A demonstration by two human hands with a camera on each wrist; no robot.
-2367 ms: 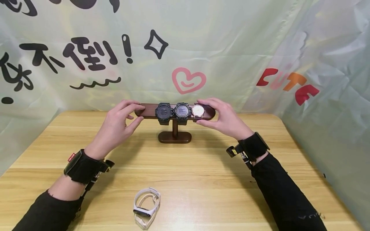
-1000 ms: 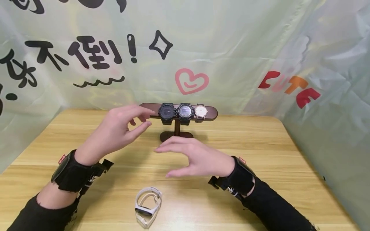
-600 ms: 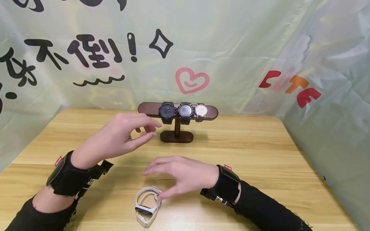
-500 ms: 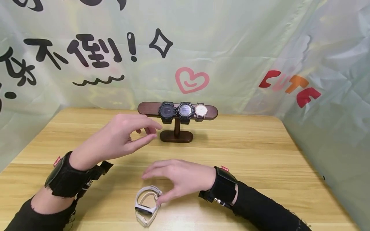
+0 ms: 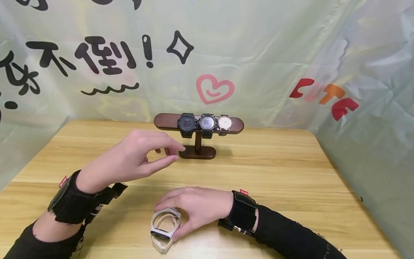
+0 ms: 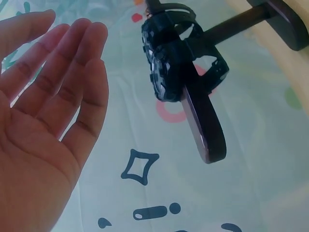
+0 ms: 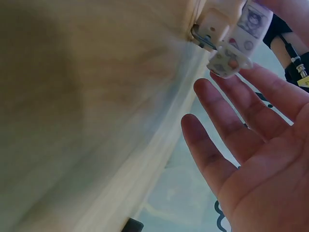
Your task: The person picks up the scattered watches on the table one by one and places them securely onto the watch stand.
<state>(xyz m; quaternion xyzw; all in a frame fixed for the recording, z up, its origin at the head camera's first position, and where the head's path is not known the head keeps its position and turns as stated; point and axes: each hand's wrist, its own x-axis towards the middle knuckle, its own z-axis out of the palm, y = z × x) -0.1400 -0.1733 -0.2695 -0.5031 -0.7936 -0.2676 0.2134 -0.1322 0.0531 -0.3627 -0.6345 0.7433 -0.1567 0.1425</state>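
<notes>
A white fitness band [image 5: 160, 233] with a dark screen stands on its loop on the table, near the front. My right hand [image 5: 200, 207] is right at it, thumb on the near side and fingers on the far side; the right wrist view shows those fingers extended beside the patterned strap [image 7: 248, 29]. My left hand [image 5: 139, 156] hovers before the stand, holding nothing, its fingers loosely bent. A dark brown wooden watch stand [image 5: 166, 121] carries two chunky black watches [image 5: 186, 124] and a slimmer watch with a pale dial [image 5: 224, 123]. Its bar's left end bears no watch.
The light wooden table [image 5: 275, 172] ends at a pale green printed curtain [image 5: 258, 72] behind the stand and along the right side. The stand's base [image 5: 207, 153] sits near the table's back edge.
My right hand has left the pale-dial watch and come down and forward to the fitness band. My left hand has let go of the bar's left end and moved right and nearer. The watches stay put.
</notes>
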